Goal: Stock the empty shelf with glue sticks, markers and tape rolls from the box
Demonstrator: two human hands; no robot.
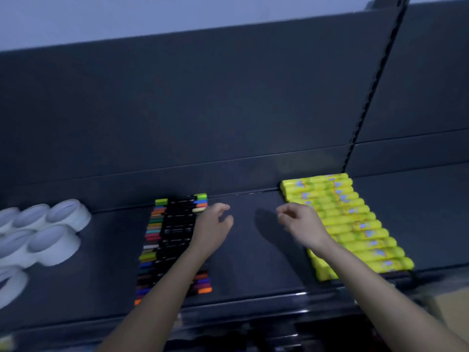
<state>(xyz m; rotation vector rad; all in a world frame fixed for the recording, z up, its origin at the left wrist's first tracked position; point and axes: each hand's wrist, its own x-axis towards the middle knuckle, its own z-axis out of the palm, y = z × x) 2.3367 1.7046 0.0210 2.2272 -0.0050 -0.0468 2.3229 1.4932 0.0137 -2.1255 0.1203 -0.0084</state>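
We note the dark shelf (243,262) carrying three groups: white tape rolls (50,237) at the left, markers (175,240) lying flat in a row in the middle, and yellow glue sticks (355,224) in a row at the right. Our left hand (213,224) is at the markers' right edge, fingers loosely curled, holding nothing; we cannot tell whether it touches them. Our right hand (302,224) is over the glue sticks' left edge, fingers likewise loosely curled and holding nothing. Bare shelf lies between the hands.
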